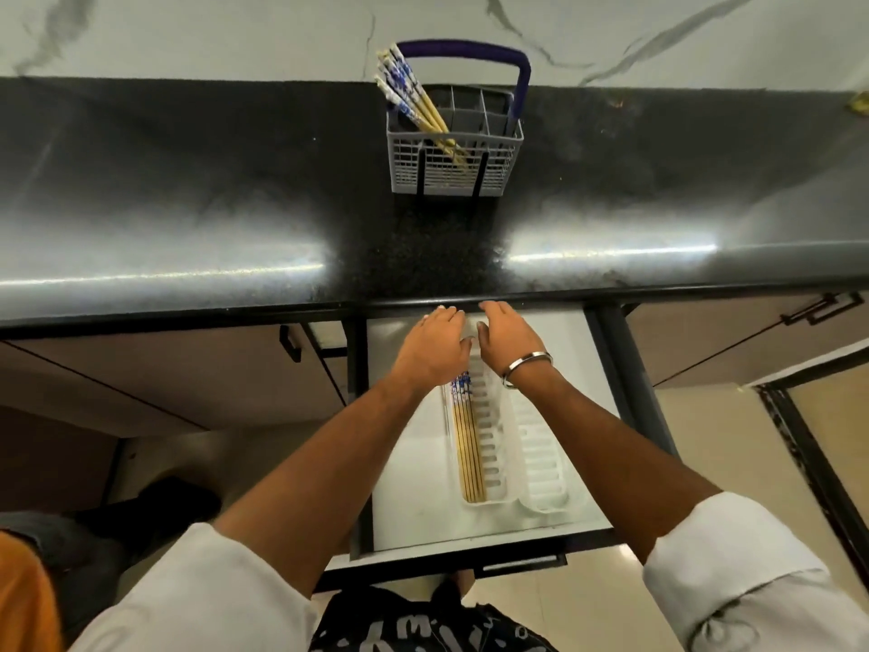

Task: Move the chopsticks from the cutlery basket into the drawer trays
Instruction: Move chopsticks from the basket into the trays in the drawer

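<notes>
in the open drawer [409, 510] below the black countertop [188, 218], a white slotted tray [526, 444] held a bundle of chopsticks [465, 449] in its left compartment, lying lengthwise with the blue-patterned ends toward the counter. both hands were at the far end of the tray, just under the counter edge. the left hand [435, 348] lay palm-down over the patterned ends of the bundle, fingers loosely curled; whether it gripped the sticks could not be determined. the right hand [508, 338], with a metal bangle [524, 367] at the wrist, rested flat beside it, fingers extended and holding nothing. the thumbs of the two hands were nearly touching. on the countertop, well apart from the drawer, stood the grey cutlery basket [454, 174] with a blue handle [470, 47]. a second bundle of chopsticks [414, 98] leaned in its left rear compartment, patterned ends up and tilted to the left.
</notes>
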